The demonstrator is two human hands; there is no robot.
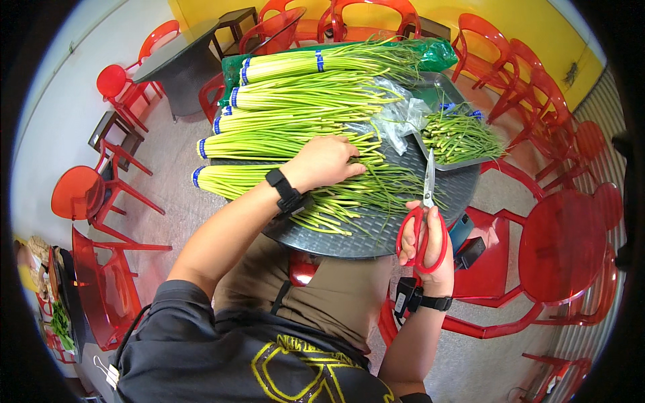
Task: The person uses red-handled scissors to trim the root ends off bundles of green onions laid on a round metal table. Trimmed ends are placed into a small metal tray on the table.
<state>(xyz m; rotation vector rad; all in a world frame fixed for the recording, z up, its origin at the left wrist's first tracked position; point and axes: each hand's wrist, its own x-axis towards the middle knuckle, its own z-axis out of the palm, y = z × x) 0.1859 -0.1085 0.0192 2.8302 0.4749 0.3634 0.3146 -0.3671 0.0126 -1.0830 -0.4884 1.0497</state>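
Observation:
Bundles of garlic scapes [302, 93] lie side by side across a dark round woven-top table [302, 242], their left ends bound with blue tape. My left hand [325, 162] rests on the stems of the two nearest bundles, fingers curled down over them. Whether it grips any stems is hidden. The nearest bundle [237, 180] fans out under my left wrist towards the right. In my right hand [434, 252] is a pair of red-handled scissors [429, 181], fingers through the loops. The blades look closed and point away from me, just right of the thin scape tips.
A grey tray [461, 163] of cut scape tips [456, 133] stands at the table's right, beside a crumpled clear plastic bag [403, 118]. Green plastic [437, 54] lies under the far bundles. Red chairs [562, 247] surround the table; one close on my right carries dark devices [469, 253].

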